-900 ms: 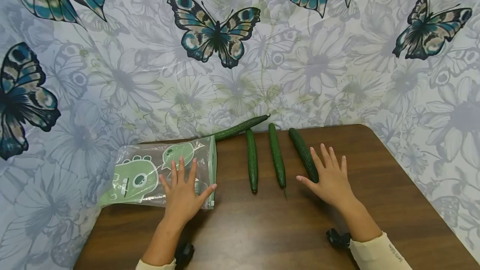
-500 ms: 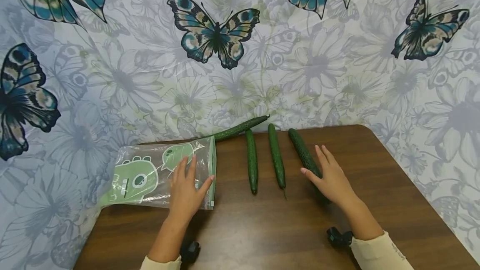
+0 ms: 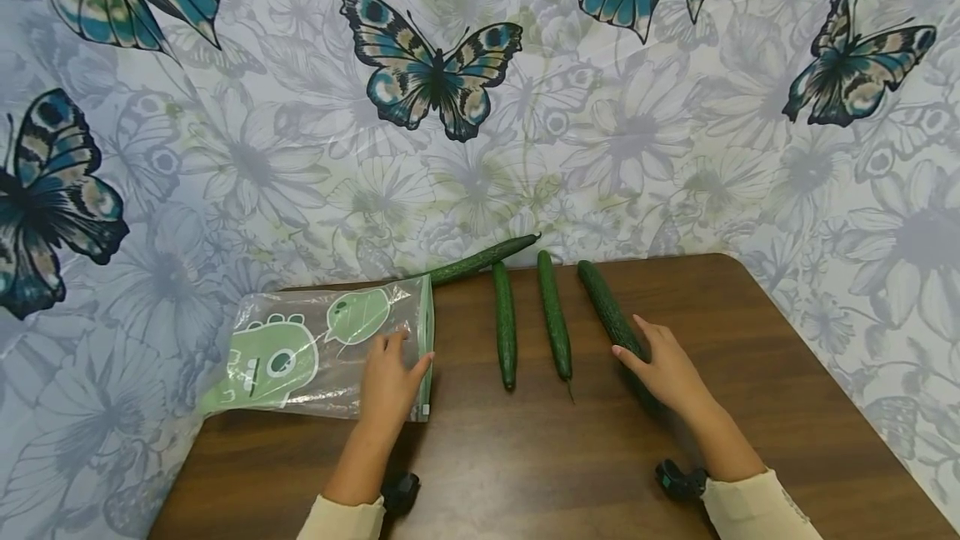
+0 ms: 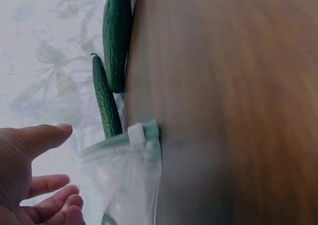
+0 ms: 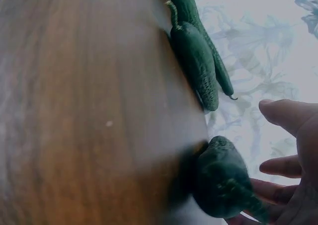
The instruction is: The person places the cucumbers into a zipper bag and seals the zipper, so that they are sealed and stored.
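Observation:
My left hand [image 3: 386, 386] is over the right end of a clear zip bag [image 3: 281, 390] with green cartoon prints. Its thumb stands apart from the loosely bent fingers, and nothing is gripped. The bag's green zip strip and white slider [image 4: 135, 134] show in the left wrist view. My right hand [image 3: 671, 369] is beside the lower part of the rightmost cucumber [image 3: 606, 305], thumb and fingers apart. In the right wrist view this cucumber [image 5: 218, 178] lies close by the fingers; whether they touch it I cannot tell. A middle cucumber [image 3: 553, 315] lies to its left.
Another cucumber [image 3: 506, 327] lies parallel on the brown table [image 3: 510, 465], nearer the bag. One more cucumber [image 3: 483, 259] slants along the back edge, its left end behind the bag. A butterfly-printed cloth [image 3: 630, 140] hangs directly behind the table.
My left hand has shifted right across the bag, its spread fingers now bent. My right hand's fingers have drawn closer together, and more of the rightmost cucumber's lower end shows.

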`<state>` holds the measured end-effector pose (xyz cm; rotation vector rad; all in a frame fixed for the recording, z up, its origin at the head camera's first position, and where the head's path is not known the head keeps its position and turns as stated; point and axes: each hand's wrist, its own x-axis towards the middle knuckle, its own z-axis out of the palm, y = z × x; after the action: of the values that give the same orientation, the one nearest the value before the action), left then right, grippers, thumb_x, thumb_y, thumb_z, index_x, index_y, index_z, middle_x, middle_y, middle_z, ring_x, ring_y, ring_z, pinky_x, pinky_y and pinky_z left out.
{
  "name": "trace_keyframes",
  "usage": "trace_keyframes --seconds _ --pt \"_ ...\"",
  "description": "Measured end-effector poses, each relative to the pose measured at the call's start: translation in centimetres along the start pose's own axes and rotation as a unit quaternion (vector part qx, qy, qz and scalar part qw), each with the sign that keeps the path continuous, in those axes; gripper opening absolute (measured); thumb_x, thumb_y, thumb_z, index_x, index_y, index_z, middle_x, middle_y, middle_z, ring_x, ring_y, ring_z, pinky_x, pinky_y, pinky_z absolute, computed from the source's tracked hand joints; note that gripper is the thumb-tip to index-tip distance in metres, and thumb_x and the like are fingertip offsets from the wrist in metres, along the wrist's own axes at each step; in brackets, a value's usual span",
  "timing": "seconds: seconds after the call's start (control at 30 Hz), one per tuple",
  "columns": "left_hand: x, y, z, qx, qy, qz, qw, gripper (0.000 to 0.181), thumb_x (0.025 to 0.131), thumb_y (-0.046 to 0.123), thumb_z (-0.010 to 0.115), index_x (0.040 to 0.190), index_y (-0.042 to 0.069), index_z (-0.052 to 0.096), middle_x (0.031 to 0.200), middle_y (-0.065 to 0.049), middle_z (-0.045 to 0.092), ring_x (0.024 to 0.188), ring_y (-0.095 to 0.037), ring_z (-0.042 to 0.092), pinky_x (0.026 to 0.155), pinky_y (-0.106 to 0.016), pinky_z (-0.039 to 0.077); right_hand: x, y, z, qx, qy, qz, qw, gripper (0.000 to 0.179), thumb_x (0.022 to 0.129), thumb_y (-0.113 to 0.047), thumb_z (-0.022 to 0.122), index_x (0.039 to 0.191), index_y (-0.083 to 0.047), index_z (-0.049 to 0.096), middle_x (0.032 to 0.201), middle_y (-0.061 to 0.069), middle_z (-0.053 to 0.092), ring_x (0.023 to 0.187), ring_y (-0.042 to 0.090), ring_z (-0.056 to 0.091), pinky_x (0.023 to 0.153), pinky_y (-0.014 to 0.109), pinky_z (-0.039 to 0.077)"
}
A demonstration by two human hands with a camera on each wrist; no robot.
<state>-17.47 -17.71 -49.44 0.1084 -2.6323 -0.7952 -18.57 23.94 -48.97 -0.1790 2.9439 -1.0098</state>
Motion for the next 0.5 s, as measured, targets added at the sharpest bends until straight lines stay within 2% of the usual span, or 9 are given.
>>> trace_keyframes --seconds 0.1,0.27,0.5 --pt "0.2 0.1 0.4 0.006 -0.008 -0.015 0.9998 0.052 0.080 0.030 0.085 0.115 0.000 0.063 0.101 -0.018 0.059 0.089 -0.037 0.060 0.075 -0.053 0.053 0.0 0.5 0.4 0.007 -0.006 0.004 0.9999 0.083 0.100 -0.051 0.057 0.157 0.001 0.026 0.149 0.033 0.038 0.132 0.053 0.046 0.103 0.071 0.045" --pt "0.2 0.0 0.8 0.018 -0.022 -0.035 0.9990 0.047 0.077 0.029 0.087 0.102 0.001 0.058 0.096 -0.018 0.060 0.085 -0.040 0.062 0.071 -0.053 0.053 0.2 1.2 0.9 0.012 -0.020 0.007 0.9997 0.082 0.100 -0.050 0.058 0.156 0.001 0.028 0.147 0.033 0.040 0.131 0.053 0.047 0.103 0.070 0.045" --pt "0.3 -0.2 1.1 0.023 -0.046 -0.056 0.9971 0.044 0.078 0.030 0.086 0.096 0.005 0.054 0.090 -0.015 0.058 0.073 -0.035 0.058 0.060 -0.049 0.047 0.2 2.0 1.0 -0.004 -0.027 0.003 0.9996 0.080 0.099 -0.039 0.063 0.156 0.003 0.028 0.146 0.036 0.042 0.131 0.057 0.046 0.104 0.072 0.044"
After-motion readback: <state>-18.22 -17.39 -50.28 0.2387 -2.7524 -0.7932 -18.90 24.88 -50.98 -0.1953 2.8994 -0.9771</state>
